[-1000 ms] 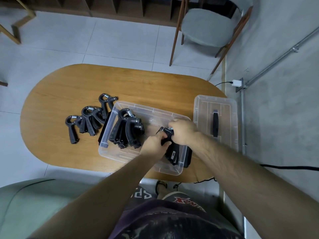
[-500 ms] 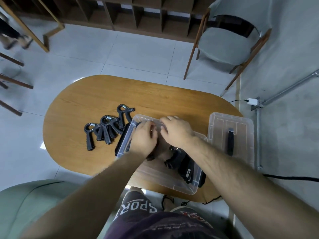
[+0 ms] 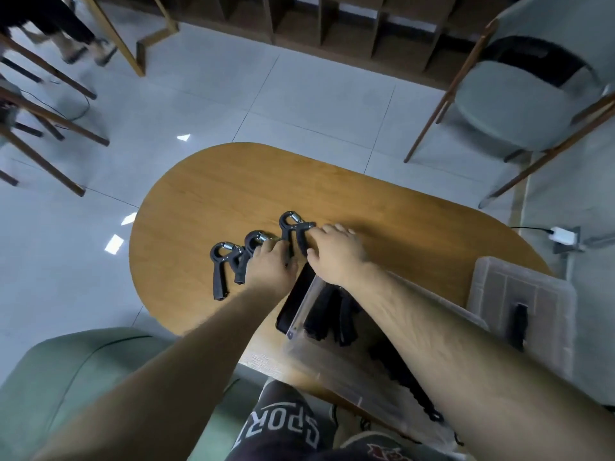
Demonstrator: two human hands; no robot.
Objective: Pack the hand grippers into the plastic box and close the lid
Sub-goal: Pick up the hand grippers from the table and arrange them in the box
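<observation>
Three black hand grippers with steel springs lie loose on the oval wooden table (image 3: 206,201). My left hand (image 3: 271,266) covers the middle hand gripper (image 3: 254,241), fingers curled around its handles. My right hand (image 3: 336,254) pinches a handle of the far hand gripper (image 3: 293,227) between thumb and fingers. The leftmost hand gripper (image 3: 219,271) lies untouched. The clear plastic box (image 3: 332,364) stands open under my right forearm with several grippers (image 3: 329,311) inside. Its clear lid (image 3: 499,287) lies flat to the right, black handle up.
A flat black object (image 3: 293,301) lies against the box's left wall. A green seat (image 3: 66,377) is at my near left. A grey chair (image 3: 519,94) stands beyond the table at right. Wooden chair legs (image 3: 50,128) stand at far left, and a wall plug (image 3: 562,236) at right.
Both hands have left the box and moved left to the loose grippers on the table. The view has swung left, so the box and lid now sit lower right.
</observation>
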